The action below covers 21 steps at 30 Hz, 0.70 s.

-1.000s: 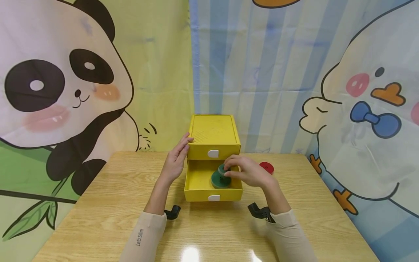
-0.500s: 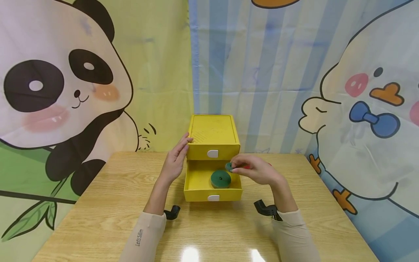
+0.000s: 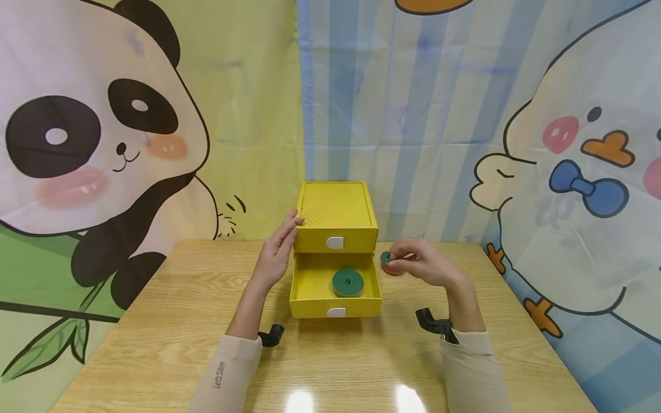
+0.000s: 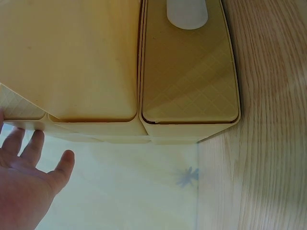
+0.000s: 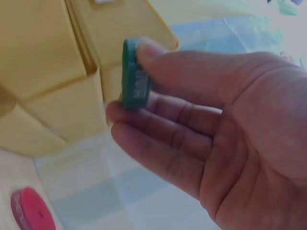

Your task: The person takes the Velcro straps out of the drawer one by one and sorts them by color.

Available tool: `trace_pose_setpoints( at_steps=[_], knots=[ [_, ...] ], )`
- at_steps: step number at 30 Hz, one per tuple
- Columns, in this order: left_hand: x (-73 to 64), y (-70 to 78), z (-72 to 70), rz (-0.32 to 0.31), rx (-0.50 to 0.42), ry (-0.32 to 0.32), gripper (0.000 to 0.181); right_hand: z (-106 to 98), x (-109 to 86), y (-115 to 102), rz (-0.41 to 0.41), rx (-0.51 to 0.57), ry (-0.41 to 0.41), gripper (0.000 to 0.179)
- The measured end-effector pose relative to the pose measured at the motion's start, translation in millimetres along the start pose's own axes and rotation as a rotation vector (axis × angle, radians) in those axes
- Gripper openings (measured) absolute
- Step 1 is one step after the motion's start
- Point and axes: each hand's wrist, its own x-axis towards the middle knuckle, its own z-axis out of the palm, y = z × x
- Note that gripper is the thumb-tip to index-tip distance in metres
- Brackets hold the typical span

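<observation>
My right hand (image 3: 426,261) pinches a small green roll (image 5: 135,74) between thumb and fingers. White lettering shows on its rim in the right wrist view. In the head view this roll is right of the yellow drawer box (image 3: 337,206) and overlaps a red disc-shaped roll (image 3: 393,271), which lies on the table. A larger green roll (image 3: 348,282) lies flat in the pulled-out drawer (image 3: 310,287). With fingers fairly straight, my left hand (image 3: 273,261) rests against the box's upper left side; the left wrist view shows its fingers (image 4: 33,146) at that side.
Above the pulled-out drawer, another drawer with a white handle (image 3: 335,242) is closed. A lower closed drawer (image 4: 189,72) shows in the left wrist view. Behind the wooden table (image 3: 330,367) hangs a printed curtain (image 3: 341,86). Black wrist mounts (image 3: 432,324) jut inward from the forearms.
My right hand has lifted the small green roll off the larger one and carried it rightward out of the drawer, over the red roll. My left hand has stayed in place.
</observation>
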Motion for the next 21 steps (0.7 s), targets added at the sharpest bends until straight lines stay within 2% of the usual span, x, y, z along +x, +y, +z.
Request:
trace_pose_setpoints(
  at_steps=[6, 14, 21],
  knots=[
    [-0.5, 2.4, -0.5, -0.003, -0.002, 0.006, 0.036, -0.6, 0.2, 22.4, 0.095, -0.096, 0.031, 0.008],
    [-0.9, 1.4, -0.2, -0.007, -0.007, -0.001, 0.036, 3.3, 0.4, 47.2, 0.155, -0.172, 0.051, 0.007],
    [-0.5, 2.4, 0.2, -0.012, -0.011, -0.001, 0.036, -1.6, -7.2, 66.7, 0.241, -0.251, 0.036, 0.008]
  ],
)
